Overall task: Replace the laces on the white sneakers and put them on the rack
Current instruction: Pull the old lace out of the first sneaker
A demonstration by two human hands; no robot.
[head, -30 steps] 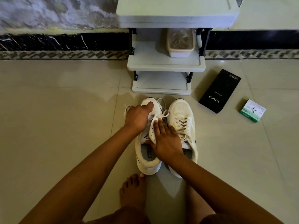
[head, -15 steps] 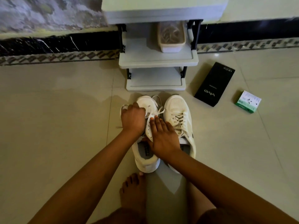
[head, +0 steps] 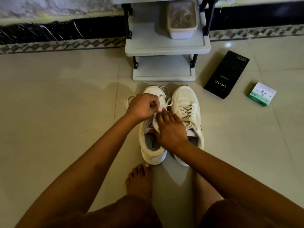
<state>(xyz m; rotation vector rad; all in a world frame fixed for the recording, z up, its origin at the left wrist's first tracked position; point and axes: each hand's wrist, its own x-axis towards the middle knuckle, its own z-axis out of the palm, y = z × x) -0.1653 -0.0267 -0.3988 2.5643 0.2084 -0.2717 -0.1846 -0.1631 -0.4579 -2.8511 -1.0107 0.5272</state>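
Left hand point(head: 142, 106) now fisted pinching lace point(head: 166, 100), tub point(head: 181, 19) holding laces

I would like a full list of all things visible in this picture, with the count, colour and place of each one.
left sneaker: 1, white, on floor before the rack, laces mostly out
right sneaker: 1, white, beside it, laced
loose lace: 1, white, over the left sneaker's toe
rack: 1, grey shelves, black posts, against the wall
container: 1, translucent, on a rack shelf
phone box: 1, black, on floor right of rack
small box: 1, green and white, farther right
bare foot: 1, behind the left sneaker
left hand: 1, pinches the lace
right hand: 1, flat on the left sneaker
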